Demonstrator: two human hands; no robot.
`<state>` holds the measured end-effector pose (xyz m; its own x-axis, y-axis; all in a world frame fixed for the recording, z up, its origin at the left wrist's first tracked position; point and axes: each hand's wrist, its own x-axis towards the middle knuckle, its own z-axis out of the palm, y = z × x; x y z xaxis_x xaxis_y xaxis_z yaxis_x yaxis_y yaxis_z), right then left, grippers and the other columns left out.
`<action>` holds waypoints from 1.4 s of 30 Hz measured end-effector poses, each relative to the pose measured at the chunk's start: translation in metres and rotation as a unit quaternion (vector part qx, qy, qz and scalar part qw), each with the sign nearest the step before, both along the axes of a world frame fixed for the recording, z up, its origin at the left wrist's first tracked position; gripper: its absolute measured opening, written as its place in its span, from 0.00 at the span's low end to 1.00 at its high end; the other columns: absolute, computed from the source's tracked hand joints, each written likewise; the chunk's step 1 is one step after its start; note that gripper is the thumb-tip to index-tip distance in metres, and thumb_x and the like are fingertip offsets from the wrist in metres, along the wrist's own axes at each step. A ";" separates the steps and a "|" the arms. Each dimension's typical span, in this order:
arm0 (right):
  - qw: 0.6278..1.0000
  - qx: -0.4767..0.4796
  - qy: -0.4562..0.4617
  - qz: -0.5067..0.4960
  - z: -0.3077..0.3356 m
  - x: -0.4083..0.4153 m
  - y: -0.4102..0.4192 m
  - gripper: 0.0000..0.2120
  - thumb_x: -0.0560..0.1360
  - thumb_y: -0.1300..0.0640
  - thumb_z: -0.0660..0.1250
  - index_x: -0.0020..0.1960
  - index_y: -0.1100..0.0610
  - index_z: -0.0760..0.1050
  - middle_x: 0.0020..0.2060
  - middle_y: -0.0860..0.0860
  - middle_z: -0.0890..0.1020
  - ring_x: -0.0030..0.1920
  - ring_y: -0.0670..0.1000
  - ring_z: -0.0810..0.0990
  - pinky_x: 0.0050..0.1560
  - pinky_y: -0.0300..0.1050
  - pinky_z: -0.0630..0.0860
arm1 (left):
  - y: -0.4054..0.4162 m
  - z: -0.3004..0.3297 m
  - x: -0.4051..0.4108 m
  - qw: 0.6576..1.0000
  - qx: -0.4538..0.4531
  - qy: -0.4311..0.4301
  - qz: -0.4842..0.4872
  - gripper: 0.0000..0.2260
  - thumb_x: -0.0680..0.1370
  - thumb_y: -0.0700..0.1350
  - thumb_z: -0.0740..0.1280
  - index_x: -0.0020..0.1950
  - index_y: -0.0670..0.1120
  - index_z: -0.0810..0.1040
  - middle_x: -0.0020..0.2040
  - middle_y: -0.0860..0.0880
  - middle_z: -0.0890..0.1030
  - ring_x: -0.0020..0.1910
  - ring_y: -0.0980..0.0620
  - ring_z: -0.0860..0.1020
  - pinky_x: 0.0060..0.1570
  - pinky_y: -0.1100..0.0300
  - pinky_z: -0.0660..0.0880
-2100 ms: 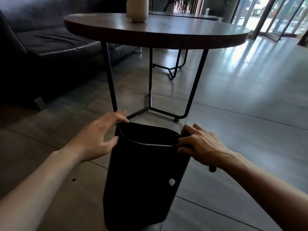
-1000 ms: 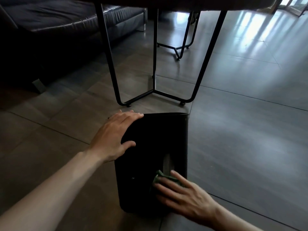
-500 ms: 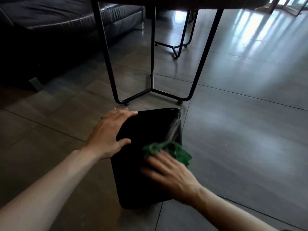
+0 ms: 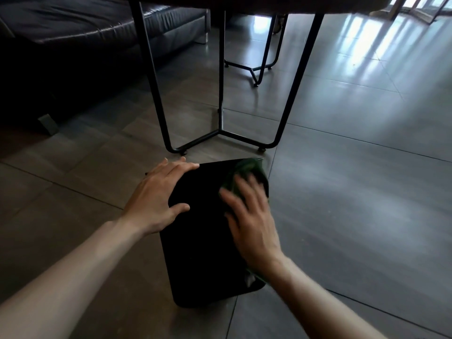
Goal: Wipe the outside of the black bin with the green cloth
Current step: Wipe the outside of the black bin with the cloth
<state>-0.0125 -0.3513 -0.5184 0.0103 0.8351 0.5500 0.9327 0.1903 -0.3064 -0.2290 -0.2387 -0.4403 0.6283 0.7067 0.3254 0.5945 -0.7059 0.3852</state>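
The tall black plastic bin (image 4: 205,241) lies tipped over on the grey tiled floor (image 4: 354,204), just in front of the black metal legs of the round table (image 4: 220,133). Its long axis runs away from the person: the far edge is near the table feet and the near end is close to the body.

The left hand (image 4: 156,201) rests on the upper left corner of the bin, fingers spread and nearly straight with the thumb on the broad face; I judge that it steadies the bin.

The right hand (image 4: 249,216) presses the crumpled green cloth (image 4: 247,174) flat against the right part of the same face, near the far edge. Its fingers look extended over the cloth, not curled around it, but they are blurred, so this is not fully certain.

The cloth is at the far end, so the unwiped length lies toward the person. The next stroke probably must pull back along the long axis, and the right hand is the one placed for it
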 end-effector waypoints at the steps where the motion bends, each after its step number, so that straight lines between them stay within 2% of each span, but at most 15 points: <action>1: 0.998 -0.004 -0.054 0.044 -0.018 -0.006 -0.015 0.23 0.80 0.54 0.68 0.75 0.49 0.72 0.79 0.56 0.68 0.83 0.62 0.59 0.80 0.67 0.61 | 0.000 0.000 0.000 1.000 0.001 0.004 0.001 0.42 0.65 0.44 0.82 0.75 0.59 0.67 0.75 0.52 0.71 0.75 0.62 0.60 0.76 0.69 0.43; 4: 0.935 -0.037 -0.259 0.240 -0.056 -0.007 -0.061 0.21 0.82 0.54 0.62 0.75 0.47 0.71 0.79 0.54 0.68 0.81 0.60 0.63 0.81 0.60 0.59 | -0.001 0.000 0.002 1.000 0.002 0.003 -0.012 0.42 0.65 0.44 0.82 0.75 0.58 0.67 0.75 0.52 0.71 0.74 0.64 0.59 0.77 0.69 0.43; 7: 0.908 -0.029 -0.318 0.270 -0.038 0.018 -0.050 0.23 0.81 0.55 0.62 0.76 0.46 0.70 0.75 0.54 0.72 0.73 0.58 0.73 0.73 0.54 0.71 | -0.004 0.000 0.003 1.000 0.005 -0.003 -0.028 0.42 0.65 0.43 0.82 0.75 0.57 0.67 0.74 0.52 0.72 0.73 0.68 0.57 0.77 0.69 0.43; 11: 0.994 0.011 -0.091 0.064 0.008 0.028 -0.010 0.23 0.82 0.52 0.66 0.76 0.48 0.73 0.75 0.57 0.73 0.72 0.61 0.73 0.70 0.59 0.76 | -0.003 0.002 0.005 1.000 0.001 -0.001 -0.022 0.42 0.65 0.43 0.82 0.75 0.57 0.67 0.74 0.53 0.72 0.74 0.66 0.59 0.78 0.67 0.43; 14: 0.995 0.016 0.085 -0.055 0.016 0.008 0.006 0.26 0.82 0.53 0.68 0.79 0.47 0.68 0.82 0.52 0.62 0.83 0.57 0.59 0.75 0.62 0.72 | -0.004 0.002 0.005 1.000 -0.009 -0.004 -0.016 0.43 0.65 0.43 0.82 0.74 0.59 0.66 0.75 0.53 0.71 0.73 0.66 0.58 0.77 0.70 0.42; 16: 0.988 0.018 0.128 -0.086 0.000 -0.013 -0.001 0.29 0.81 0.56 0.69 0.79 0.46 0.67 0.83 0.52 0.60 0.85 0.56 0.53 0.77 0.63 0.68 | -0.004 0.001 0.005 1.000 -0.010 -0.001 -0.012 0.43 0.65 0.43 0.82 0.74 0.60 0.66 0.75 0.53 0.71 0.75 0.64 0.60 0.77 0.68 0.43; 19: 0.998 -0.001 -0.047 0.049 -0.046 -0.034 -0.043 0.30 0.80 0.56 0.69 0.79 0.44 0.67 0.81 0.55 0.64 0.84 0.58 0.57 0.79 0.59 0.65 | -0.004 -0.001 0.004 1.000 -0.004 0.003 -0.017 0.43 0.65 0.44 0.82 0.74 0.60 0.65 0.74 0.54 0.71 0.75 0.65 0.59 0.78 0.67 0.43; 21: 0.964 -0.029 -0.197 0.174 -0.057 -0.021 -0.065 0.29 0.81 0.52 0.65 0.80 0.43 0.64 0.81 0.55 0.64 0.78 0.57 0.68 0.74 0.53 0.72 | -0.005 -0.002 0.004 1.000 -0.002 0.002 -0.025 0.44 0.65 0.44 0.82 0.74 0.61 0.65 0.74 0.54 0.72 0.74 0.69 0.57 0.78 0.67 0.44; 23: 0.940 -0.027 -0.262 0.216 -0.047 0.002 -0.057 0.29 0.81 0.53 0.64 0.80 0.43 0.64 0.79 0.55 0.67 0.72 0.57 0.74 0.68 0.51 0.77 | -0.006 -0.003 0.004 1.000 0.001 0.000 -0.030 0.44 0.65 0.44 0.82 0.75 0.60 0.65 0.73 0.55 0.72 0.74 0.71 0.55 0.78 0.67 0.43; 26: 0.979 -0.001 -0.166 0.116 -0.013 0.023 -0.024 0.27 0.82 0.51 0.63 0.80 0.43 0.64 0.77 0.56 0.70 0.73 0.59 0.72 0.70 0.55 0.75 | -0.005 -0.004 0.003 1.000 0.002 0.000 -0.027 0.44 0.65 0.44 0.82 0.75 0.60 0.65 0.73 0.55 0.71 0.75 0.71 0.55 0.78 0.67 0.43; 28: 0.998 0.001 -0.049 0.026 0.008 0.026 -0.002 0.26 0.83 0.48 0.62 0.81 0.42 0.62 0.81 0.55 0.65 0.81 0.58 0.63 0.76 0.59 0.70 | -0.004 -0.002 0.004 1.000 -0.002 0.001 -0.022 0.43 0.65 0.44 0.82 0.75 0.60 0.65 0.73 0.55 0.72 0.76 0.67 0.58 0.78 0.66 0.43; 33: 0.991 0.005 0.121 -0.061 0.001 -0.017 0.004 0.28 0.83 0.48 0.64 0.82 0.43 0.62 0.84 0.52 0.55 0.85 0.57 0.47 0.82 0.66 0.57 | -0.004 -0.003 0.003 1.000 -0.004 -0.003 -0.012 0.43 0.65 0.44 0.82 0.75 0.59 0.65 0.72 0.56 0.72 0.76 0.63 0.62 0.78 0.67 0.43; 36: 1.000 -0.015 -0.013 0.018 -0.040 -0.037 -0.036 0.31 0.81 0.48 0.65 0.82 0.41 0.60 0.84 0.54 0.58 0.85 0.60 0.50 0.81 0.66 0.54 | -0.004 -0.005 0.004 1.000 -0.003 -0.004 -0.012 0.43 0.66 0.44 0.82 0.75 0.59 0.65 0.73 0.55 0.72 0.77 0.59 0.63 0.78 0.65 0.44; 39: 0.964 -0.034 -0.222 0.145 -0.064 -0.019 -0.068 0.31 0.82 0.50 0.62 0.83 0.40 0.58 0.82 0.55 0.64 0.84 0.59 0.56 0.80 0.62 0.63 | -0.004 -0.004 0.004 1.000 -0.002 -0.003 -0.016 0.42 0.66 0.45 0.81 0.75 0.59 0.65 0.73 0.55 0.72 0.78 0.60 0.62 0.79 0.63 0.45; 42: 0.964 -0.019 -0.225 0.142 -0.044 0.009 -0.049 0.30 0.82 0.51 0.63 0.82 0.40 0.60 0.80 0.56 0.67 0.82 0.57 0.59 0.78 0.58 0.67 | -0.004 -0.004 0.002 1.000 0.000 -0.008 -0.020 0.42 0.66 0.45 0.81 0.75 0.58 0.65 0.73 0.55 0.72 0.76 0.64 0.60 0.79 0.65 0.44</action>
<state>-0.0037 -0.4007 -0.5621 -0.4537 0.7886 0.4150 0.8850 0.4535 0.1058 -0.2269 -0.2424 -0.4444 0.6507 0.6814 0.3350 0.5602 -0.7287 0.3939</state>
